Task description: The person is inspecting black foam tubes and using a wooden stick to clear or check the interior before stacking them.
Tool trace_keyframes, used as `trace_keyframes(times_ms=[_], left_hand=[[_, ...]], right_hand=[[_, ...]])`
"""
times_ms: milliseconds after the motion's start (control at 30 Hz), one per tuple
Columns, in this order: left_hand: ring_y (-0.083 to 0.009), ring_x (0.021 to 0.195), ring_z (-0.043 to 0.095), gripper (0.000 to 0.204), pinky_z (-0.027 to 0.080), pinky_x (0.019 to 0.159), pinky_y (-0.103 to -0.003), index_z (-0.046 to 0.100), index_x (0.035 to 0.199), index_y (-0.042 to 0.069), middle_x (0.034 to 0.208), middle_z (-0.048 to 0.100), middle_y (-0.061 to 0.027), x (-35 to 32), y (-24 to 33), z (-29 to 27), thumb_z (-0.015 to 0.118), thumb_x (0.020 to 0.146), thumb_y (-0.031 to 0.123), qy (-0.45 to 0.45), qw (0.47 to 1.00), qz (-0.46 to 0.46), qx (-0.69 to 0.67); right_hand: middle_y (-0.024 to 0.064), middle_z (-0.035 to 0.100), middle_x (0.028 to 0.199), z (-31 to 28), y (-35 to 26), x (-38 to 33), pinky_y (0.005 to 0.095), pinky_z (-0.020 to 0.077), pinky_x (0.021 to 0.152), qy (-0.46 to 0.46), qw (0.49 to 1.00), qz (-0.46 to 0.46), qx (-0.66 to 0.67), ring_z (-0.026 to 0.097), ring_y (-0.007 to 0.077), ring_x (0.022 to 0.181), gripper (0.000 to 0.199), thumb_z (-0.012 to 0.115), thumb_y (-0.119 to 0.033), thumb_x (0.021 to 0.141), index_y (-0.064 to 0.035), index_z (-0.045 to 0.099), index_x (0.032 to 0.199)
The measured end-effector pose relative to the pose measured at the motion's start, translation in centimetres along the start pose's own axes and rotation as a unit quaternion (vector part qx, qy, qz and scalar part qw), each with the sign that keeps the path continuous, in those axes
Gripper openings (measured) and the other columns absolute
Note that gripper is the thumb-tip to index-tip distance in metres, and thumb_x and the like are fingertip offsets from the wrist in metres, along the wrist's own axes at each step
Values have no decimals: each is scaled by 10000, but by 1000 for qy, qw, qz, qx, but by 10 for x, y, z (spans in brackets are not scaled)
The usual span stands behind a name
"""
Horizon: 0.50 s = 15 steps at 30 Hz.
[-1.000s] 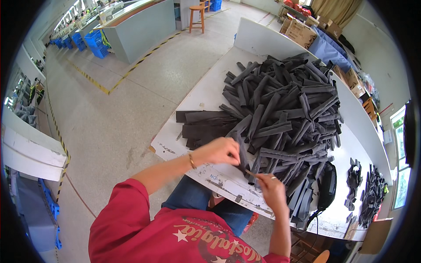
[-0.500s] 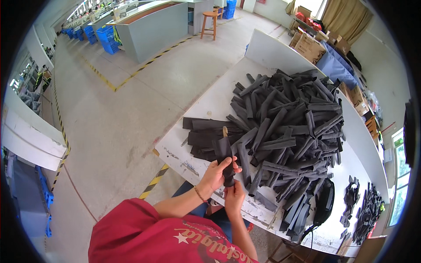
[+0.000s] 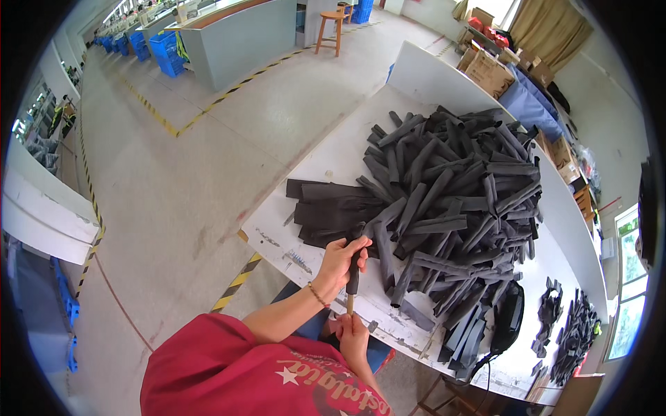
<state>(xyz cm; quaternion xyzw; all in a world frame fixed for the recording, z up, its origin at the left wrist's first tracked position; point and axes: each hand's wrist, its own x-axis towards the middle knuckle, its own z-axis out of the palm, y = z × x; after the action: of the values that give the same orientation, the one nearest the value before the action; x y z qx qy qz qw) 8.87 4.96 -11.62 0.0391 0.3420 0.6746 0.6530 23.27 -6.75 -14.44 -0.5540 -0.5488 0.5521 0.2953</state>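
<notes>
My left hand [image 3: 340, 266] is closed around a narrow black fabric tube [image 3: 353, 279] at the near edge of the table. Out of the tube's lower end comes a slim tan stick [image 3: 350, 303], wood-like in colour. My right hand [image 3: 353, 331] grips that stick lower down, below the left hand and close to my body. Just beyond my left hand, flat black fabric strips [image 3: 333, 208] lie overlapped. To their right spreads a big heap of black fabric tubes [image 3: 451, 187].
The white table [image 3: 277, 239] has a raised panel [image 3: 444, 76] along its far side. At its right are a black pouch-like thing [image 3: 510, 315] with a cord and smaller dark piles [image 3: 576, 340]. A wooden stool [image 3: 330, 33] stands on the floor beyond.
The stick's tan end no longer shows above the tube; it now shows below it. My right hand has moved down, away from the left, holding the stick. The tube looks narrower.
</notes>
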Motion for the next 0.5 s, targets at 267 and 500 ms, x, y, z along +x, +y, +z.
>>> trace_keyframes(times_ms=[267, 500], left_hand=[[-34, 374, 330, 295, 204, 347, -210, 618, 857, -15, 525, 460, 25, 16, 11, 5, 604, 920, 272, 17, 997, 43, 59], [-47, 356, 278, 420, 174, 339, -223, 593, 849, 33, 489, 388, 35, 58, 45, -26, 513, 951, 433, 94, 985, 137, -45]], right_hand=[[66, 538, 559, -29, 17, -46, 284, 406, 486, -33, 995, 54, -71, 493, 112, 500, 255, 478, -175, 973, 13, 587, 839], [87, 542, 559, -55, 6, -60, 308, 416, 491, -78, 991, 105, -32, 515, 145, 491, 224, 525, -186, 942, -7, 611, 840]])
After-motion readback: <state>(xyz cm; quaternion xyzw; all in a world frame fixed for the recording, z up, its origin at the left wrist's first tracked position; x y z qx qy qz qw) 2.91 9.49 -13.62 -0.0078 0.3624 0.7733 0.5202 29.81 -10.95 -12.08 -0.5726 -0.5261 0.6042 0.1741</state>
